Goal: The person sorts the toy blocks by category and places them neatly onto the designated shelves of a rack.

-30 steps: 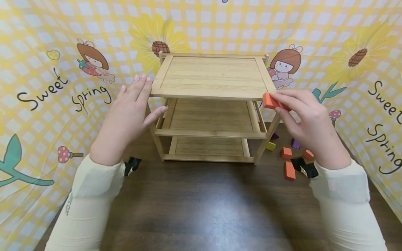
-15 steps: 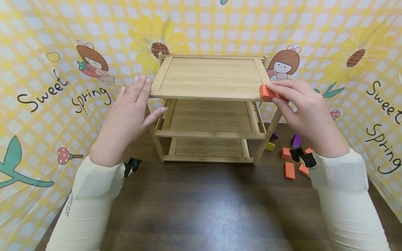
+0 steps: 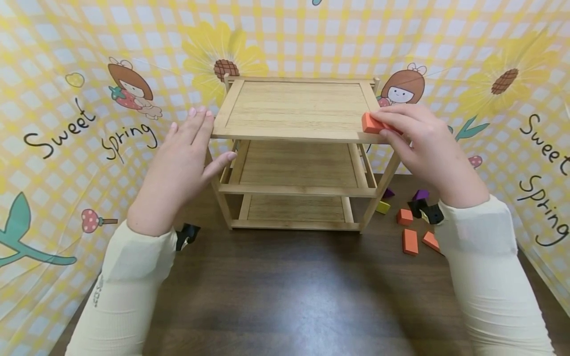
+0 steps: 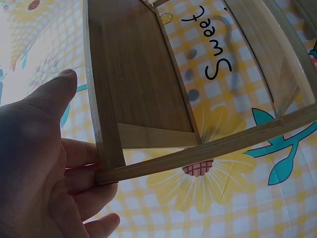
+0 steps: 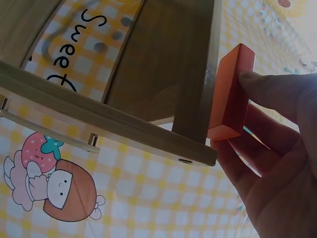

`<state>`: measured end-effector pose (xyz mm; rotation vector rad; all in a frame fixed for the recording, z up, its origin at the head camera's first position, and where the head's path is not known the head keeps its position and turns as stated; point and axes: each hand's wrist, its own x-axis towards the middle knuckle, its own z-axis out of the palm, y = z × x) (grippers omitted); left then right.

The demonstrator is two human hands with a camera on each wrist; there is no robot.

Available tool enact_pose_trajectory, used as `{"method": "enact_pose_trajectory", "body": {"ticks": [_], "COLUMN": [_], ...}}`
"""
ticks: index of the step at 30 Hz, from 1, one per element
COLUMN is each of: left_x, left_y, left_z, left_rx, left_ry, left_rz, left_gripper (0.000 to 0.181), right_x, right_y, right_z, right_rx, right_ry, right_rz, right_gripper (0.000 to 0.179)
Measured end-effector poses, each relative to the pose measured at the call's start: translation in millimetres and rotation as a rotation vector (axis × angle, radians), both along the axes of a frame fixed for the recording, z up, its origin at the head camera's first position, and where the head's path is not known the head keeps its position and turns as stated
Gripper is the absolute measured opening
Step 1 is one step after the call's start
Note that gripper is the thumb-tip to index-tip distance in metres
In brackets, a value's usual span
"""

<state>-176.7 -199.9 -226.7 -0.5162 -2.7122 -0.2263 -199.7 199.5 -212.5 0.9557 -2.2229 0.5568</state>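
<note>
My right hand (image 3: 420, 141) pinches an orange rectangular block (image 3: 371, 124) between thumb and fingers, at the front right corner of a wooden shelf's top board (image 3: 303, 110). In the right wrist view the block (image 5: 232, 94) lies right at the board's surface, and the fingers reach round its far side. My left hand (image 3: 175, 170) is at the top board's front left corner, fingers straight and thumb spread. Seen from the left wrist, its fingertips (image 4: 99, 198) lie against that corner (image 4: 111, 174) of the shelf.
The shelf has a middle board (image 3: 303, 165) and a bottom board (image 3: 296, 207) below the top. On the dark floor to its right lie several blocks, among them an orange one (image 3: 410, 242), a yellow one (image 3: 382, 207) and a purple one (image 3: 420, 195). Checked cloth (image 3: 303, 39) surrounds the shelf.
My right hand has moved up and to the left with the orange block, from the shelf's front right corner to over the top board's edge. The left hand has stayed in place.
</note>
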Motion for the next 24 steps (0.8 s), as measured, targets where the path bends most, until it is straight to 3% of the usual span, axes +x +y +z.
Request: {"method": "enact_pose_trajectory", "body": {"ticks": [24], "left_x": [-0.3], "left_y": [-0.7], "left_z": [-0.6], "left_rx": [-0.001], "left_ry": [0.004], "left_rz": [0.003], "left_gripper": [0.082], "right_x": [-8.4], "right_y": [-7.6], "right_z": [1.5], "right_rx": [0.057], "right_ry": [-0.046], "right_rz": [0.042], "right_gripper": [0.029]}}
